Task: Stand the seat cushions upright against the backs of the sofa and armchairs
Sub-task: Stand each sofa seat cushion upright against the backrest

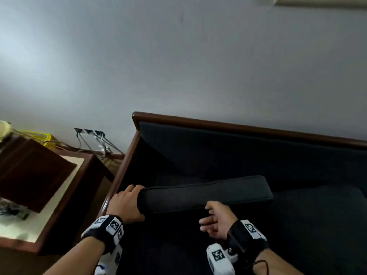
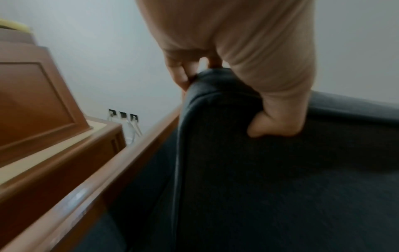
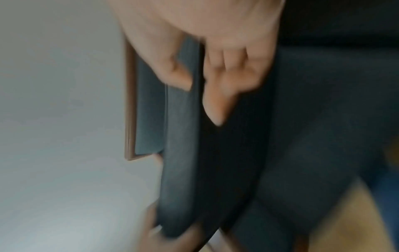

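Left grip (image 1: 125, 203) clamps the seat cushion (image 1: 204, 193) corner; right grip (image 1: 217, 220) pinches its raised front edge.

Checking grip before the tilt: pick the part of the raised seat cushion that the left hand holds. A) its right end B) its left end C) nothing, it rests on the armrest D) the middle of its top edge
B: the left hand wraps around the left end of the raised seat cushion, thumb pressed into its near face, beside the wooden armrest.

Dark seat cushion (image 1: 204, 193) raised on edge, tilted, above sofa (image 1: 248, 128) seat, short of backrest.
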{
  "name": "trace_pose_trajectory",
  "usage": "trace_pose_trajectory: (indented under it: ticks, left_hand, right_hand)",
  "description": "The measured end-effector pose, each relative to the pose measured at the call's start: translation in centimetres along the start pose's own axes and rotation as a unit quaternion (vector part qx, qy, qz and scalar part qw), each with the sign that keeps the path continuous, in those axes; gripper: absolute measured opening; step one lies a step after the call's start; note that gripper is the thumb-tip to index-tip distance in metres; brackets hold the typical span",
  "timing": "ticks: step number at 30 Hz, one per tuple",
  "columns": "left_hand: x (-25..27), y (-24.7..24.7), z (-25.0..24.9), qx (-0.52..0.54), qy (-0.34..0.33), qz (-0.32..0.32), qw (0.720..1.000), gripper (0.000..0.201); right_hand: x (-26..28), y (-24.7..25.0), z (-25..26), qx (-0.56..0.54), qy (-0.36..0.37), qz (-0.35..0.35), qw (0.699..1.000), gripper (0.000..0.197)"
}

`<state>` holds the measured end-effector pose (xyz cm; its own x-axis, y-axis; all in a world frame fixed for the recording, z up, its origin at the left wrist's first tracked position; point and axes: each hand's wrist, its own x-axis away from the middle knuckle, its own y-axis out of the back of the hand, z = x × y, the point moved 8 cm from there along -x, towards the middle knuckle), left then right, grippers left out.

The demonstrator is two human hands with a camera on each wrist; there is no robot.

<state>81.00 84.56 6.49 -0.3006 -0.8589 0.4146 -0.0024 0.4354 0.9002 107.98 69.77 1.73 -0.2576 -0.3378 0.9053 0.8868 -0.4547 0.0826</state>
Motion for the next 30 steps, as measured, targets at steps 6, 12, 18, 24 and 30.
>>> trace_pose_trajectory:
  ticks: [6, 12, 18, 24, 30]
  left_hand:
    - [-2.8, -0.2, 2.1, 0.191, 0.016, 0.003, 0.981, 0.095]
    - [-2.0, -2.2, 2.9, 0.289, 0.012, -0.021, 0.957, 0.091]
    - [-1.4, -2.9, 3.9, 0.463, 0.019, -0.053, 0.885, 0.077]
    - [-1.8, -6.8, 5.4, 0.636, 0.266, 0.011, 0.724, 0.046]
    - [-3.4, -9.0, 5.7, 0.669, 0.303, 0.114, 0.669, 0.069]
  right_hand:
    - [0.4, 5.3, 3.9, 0.205, 0.159, -0.195, 0.946, 0.032]
    - [0.2, 11.9, 8.1, 0.196, 0.188, -0.324, 0.906, 0.071]
    - [-2.6, 14.1, 9.9, 0.225, 0.150, -0.267, 0.925, 0.084]
    - [-4.3, 15.0, 8.5, 0.272, 0.113, -0.275, 0.915, 0.080]
    - [-6.1, 16.7, 7.7, 0.114, 0.068, -0.250, 0.959, 0.077]
